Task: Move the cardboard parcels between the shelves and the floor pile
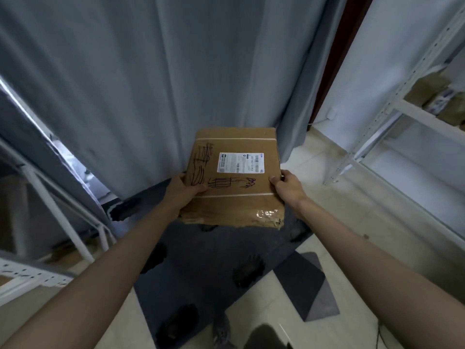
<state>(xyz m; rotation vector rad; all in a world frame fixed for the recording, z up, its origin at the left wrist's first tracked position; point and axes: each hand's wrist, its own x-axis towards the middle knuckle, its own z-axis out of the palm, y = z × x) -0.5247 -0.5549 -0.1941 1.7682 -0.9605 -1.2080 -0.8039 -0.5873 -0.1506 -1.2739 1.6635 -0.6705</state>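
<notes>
Your left hand (185,191) and right hand (286,183) grip the flat cardboard parcel (234,177) by its side edges, midair before the curtain (161,71); it looks light, stiff, its near edge torn.

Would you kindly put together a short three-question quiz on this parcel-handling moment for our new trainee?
1. True or false: both hands hold the cardboard parcel in the air.
2. What is stuck on the parcel's top face? A) a white shipping label B) a red ribbon C) a green sticker
3. On which side of the person does the white shelf unit with brown parcels on it stand?

Key
1. True: the left hand grips the left edge, the right hand the right edge.
2. A
3. The right side.
</notes>
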